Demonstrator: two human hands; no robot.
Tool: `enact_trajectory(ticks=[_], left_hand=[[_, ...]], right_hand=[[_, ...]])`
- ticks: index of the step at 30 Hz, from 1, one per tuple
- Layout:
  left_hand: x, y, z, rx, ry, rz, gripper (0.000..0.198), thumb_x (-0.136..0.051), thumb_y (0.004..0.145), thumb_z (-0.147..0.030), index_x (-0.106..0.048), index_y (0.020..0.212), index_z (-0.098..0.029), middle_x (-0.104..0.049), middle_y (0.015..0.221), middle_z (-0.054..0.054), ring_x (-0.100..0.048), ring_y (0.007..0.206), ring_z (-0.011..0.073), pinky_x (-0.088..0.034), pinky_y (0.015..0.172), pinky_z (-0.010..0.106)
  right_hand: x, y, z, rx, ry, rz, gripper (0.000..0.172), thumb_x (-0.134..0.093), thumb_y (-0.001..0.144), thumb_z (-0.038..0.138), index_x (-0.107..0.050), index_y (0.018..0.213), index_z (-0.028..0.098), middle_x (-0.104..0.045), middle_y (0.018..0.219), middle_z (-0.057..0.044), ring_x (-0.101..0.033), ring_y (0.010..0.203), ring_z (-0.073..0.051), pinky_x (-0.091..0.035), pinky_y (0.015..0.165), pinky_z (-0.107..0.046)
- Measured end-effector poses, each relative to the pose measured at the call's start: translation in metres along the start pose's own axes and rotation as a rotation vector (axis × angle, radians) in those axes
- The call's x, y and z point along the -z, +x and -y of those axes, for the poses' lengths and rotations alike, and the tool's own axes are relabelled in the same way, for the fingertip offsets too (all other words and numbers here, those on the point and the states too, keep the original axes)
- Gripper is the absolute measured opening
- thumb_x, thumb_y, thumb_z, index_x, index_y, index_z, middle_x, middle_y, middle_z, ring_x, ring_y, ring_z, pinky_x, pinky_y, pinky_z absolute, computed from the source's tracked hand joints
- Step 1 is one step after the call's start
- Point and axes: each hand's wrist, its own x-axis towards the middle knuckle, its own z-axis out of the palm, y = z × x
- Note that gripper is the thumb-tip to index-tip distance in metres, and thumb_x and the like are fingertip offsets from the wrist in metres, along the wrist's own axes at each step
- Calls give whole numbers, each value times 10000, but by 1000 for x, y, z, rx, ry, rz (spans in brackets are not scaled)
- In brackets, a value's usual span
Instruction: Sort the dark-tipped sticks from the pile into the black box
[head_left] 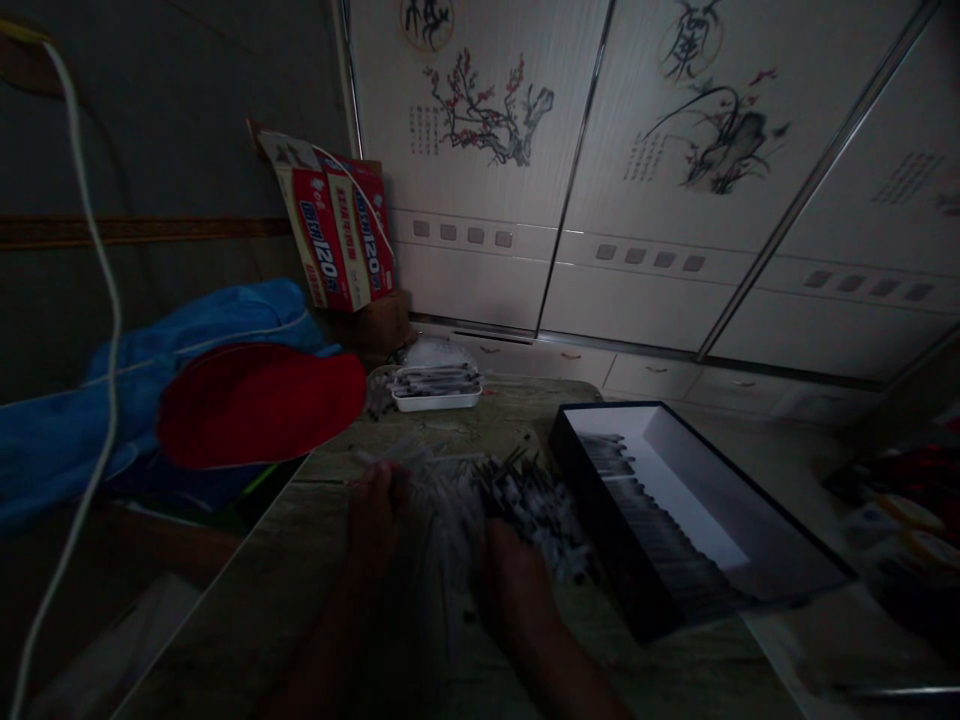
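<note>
A loose heap of clear, slender pen tubes (450, 500) lies on the table between my hands. My left hand (377, 510) is at the heap's left edge, fingers curled together; whatever they hold is too dark to make out. On the heap's near right side rests my right hand (517, 575), its fingers blurred and lost in shadow among the pieces. Beside it spreads a pile of dark-tipped pen pieces (536, 505). Right of the pile, an open dark box (615, 540) with a pale inside holds a long row of pens (660, 525) laid side by side.
At the table's far end stands a white tray (437, 401) of thin pen parts. Blue cloth (217, 320) and a red oval pad (262, 405) lie to the left. A red-and-white carton (337, 235) leans near the sliding cabinet doors (480, 270). A white cable (97, 250) hangs at left.
</note>
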Motion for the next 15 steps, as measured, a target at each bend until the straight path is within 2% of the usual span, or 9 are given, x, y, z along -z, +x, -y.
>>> enact_trajectory(ticks=[2,4,7,10,12,15], left_hand=[[-3,-1,1,53,-103,49,548,-386,793,-669,-597,694,-174,-456,472,-44,-425,405,97,-332,368,201],[-11,-7,3,97,-183,114,547,-429,772,-681,-597,704,-165,-448,454,-54,-402,385,85,-310,362,189],[-20,-14,5,154,-306,186,508,-502,754,-663,-588,718,-163,-422,419,-75,-369,356,67,-271,357,171],[-23,-14,7,121,-346,193,451,-532,768,-614,-584,737,-167,-469,430,-69,-402,356,67,-295,365,170],[-22,-12,7,97,-353,181,404,-540,781,-573,-575,760,-172,-566,514,-44,-427,354,67,-323,364,180],[-20,-10,10,48,-284,181,333,-502,829,-494,-585,882,-176,-677,715,-2,-455,351,66,-372,366,205]], right_hand=[[11,9,-3,-43,19,-57,193,-432,908,147,-616,855,177,-708,740,-73,-666,649,-185,-326,523,-232],[22,23,-7,-85,23,-78,232,-417,937,221,-631,860,172,-712,748,-89,-666,657,-198,-322,525,-240],[30,43,-15,-123,94,-82,190,-482,881,180,-668,881,140,-720,762,-128,-669,697,-229,-343,545,-250],[28,54,-25,-96,208,-119,203,-512,834,134,-681,947,132,-727,831,-120,-671,781,-218,-386,606,-236],[26,56,-32,-93,233,-143,237,-464,859,142,-678,959,140,-724,837,-99,-666,774,-194,-399,620,-224],[26,52,-38,-95,312,-219,285,-396,902,209,-673,873,146,-701,759,-74,-644,689,-172,-398,590,-220]])
